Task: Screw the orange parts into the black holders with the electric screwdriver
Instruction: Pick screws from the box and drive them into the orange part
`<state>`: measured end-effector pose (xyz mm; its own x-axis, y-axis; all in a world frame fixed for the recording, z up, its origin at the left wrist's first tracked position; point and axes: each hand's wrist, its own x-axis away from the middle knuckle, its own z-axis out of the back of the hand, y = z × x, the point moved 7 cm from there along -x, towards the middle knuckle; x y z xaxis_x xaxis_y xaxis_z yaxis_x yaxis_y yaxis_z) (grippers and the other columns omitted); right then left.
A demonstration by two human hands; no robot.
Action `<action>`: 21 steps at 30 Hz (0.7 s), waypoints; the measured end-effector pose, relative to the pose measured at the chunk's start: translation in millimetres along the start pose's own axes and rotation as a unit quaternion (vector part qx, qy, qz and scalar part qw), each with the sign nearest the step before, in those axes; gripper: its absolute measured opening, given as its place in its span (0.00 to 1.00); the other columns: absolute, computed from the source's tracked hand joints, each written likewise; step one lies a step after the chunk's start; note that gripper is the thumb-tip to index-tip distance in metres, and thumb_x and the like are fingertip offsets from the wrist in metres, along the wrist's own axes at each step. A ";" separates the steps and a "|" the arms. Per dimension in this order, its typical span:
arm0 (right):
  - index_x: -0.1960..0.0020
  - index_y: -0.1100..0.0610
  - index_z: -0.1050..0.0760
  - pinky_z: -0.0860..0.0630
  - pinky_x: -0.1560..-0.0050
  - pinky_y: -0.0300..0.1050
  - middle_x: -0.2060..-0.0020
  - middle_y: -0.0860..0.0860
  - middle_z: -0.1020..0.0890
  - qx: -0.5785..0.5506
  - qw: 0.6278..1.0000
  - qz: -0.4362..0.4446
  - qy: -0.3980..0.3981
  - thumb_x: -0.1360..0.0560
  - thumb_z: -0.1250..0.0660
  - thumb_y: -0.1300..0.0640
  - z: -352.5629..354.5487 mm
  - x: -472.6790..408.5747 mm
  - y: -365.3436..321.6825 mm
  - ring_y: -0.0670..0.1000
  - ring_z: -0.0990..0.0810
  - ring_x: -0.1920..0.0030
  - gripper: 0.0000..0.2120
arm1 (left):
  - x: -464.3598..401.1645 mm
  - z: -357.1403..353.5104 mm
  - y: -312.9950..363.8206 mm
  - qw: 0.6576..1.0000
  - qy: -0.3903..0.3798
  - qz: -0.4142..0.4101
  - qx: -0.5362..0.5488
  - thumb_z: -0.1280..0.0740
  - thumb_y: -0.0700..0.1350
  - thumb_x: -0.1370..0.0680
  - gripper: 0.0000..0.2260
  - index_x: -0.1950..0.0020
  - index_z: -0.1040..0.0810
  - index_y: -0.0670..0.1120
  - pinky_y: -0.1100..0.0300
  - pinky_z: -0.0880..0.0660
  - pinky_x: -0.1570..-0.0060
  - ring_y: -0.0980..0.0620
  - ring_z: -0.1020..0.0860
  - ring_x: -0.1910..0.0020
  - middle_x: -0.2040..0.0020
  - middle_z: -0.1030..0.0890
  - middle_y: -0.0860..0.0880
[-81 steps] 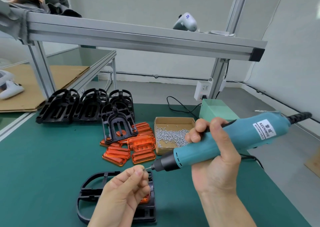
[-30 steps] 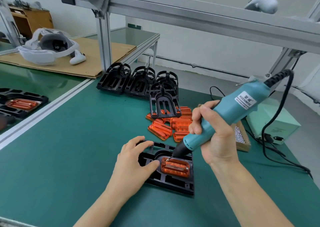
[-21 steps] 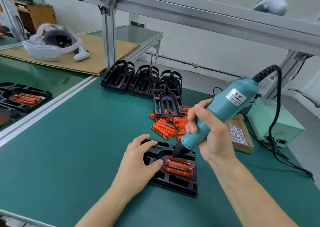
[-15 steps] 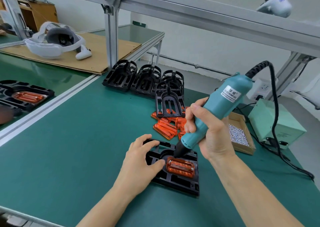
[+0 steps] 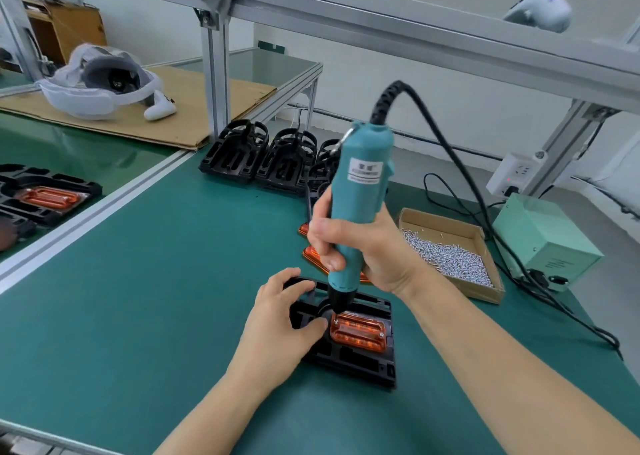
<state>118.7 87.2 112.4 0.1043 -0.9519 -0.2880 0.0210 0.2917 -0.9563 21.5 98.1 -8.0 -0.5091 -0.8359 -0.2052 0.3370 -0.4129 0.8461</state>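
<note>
Two hands engaged. Right hand [image 5: 367, 246] wrapped round screwdriver [image 5: 360, 191], held near upright, bit on far-left corner of orange part [image 5: 358, 331]. Left hand [image 5: 280, 323] spread flat, fingers relaxed, pressing holder [image 5: 349, 361] against mat [image 5: 145, 298]. Orange part seated in holder, centre of bench. Judged mid-drive on one corner screw; next likely another screw from box [image 5: 450, 257], needing straight, square bit alignment. Spare holders [image 5: 263, 156] stacked behind. Aluminium frame [image 5: 346, 14] overhead; headset [image 5: 100, 83] on neighbouring bench.
</note>
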 end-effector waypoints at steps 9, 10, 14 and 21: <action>0.61 0.56 0.25 0.28 0.70 0.40 0.69 0.56 0.24 -0.015 0.999 0.021 0.029 0.29 0.30 0.59 6.7 4.8 1.3 0.49 0.30 0.77 0.05 | -0.6 0.6 0.8 1.000 0.006 -0.001 0.003 0.29 0.49 0.27 0.22 0.34 0.26 0.53 0.85 0.44 0.50 0.65 0.37 0.35 0.35 0.36 0.66; 0.61 0.55 0.25 0.28 0.70 0.39 0.69 0.55 0.23 -0.019 0.999 0.025 0.036 0.29 0.30 0.59 8.0 6.0 1.1 0.49 0.30 0.77 0.04 | -0.5 0.5 0.6 1.000 0.007 -0.002 0.002 0.29 0.49 0.27 0.22 0.34 0.26 0.53 0.86 0.44 0.51 0.65 0.37 0.36 0.35 0.36 0.66; 0.63 0.54 0.25 0.29 0.70 0.40 0.70 0.55 0.24 -0.019 0.998 0.029 0.056 0.29 0.30 0.59 11.1 8.8 1.4 0.49 0.31 0.77 0.05 | 0.1 0.4 -1.2 1.000 0.008 -0.003 -0.002 0.29 0.50 0.27 0.22 0.34 0.26 0.53 0.86 0.44 0.51 0.66 0.38 0.36 0.35 0.36 0.66; 0.64 0.58 0.28 0.29 0.68 0.42 0.74 0.54 0.27 0.006 0.999 0.016 0.029 0.30 0.31 0.60 7.5 13.4 2.6 0.51 0.31 0.77 0.08 | -0.7 0.1 -0.4 1.000 0.013 0.004 -0.012 0.29 0.50 0.27 0.21 0.34 0.26 0.53 0.76 0.43 0.47 0.64 0.37 0.33 0.33 0.36 0.64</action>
<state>127.7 75.9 106.4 0.0465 -0.9461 -0.3207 0.0306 0.3222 -0.9462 21.7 98.8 -8.1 -0.4856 -0.8482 -0.2113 0.3596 -0.4142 0.8361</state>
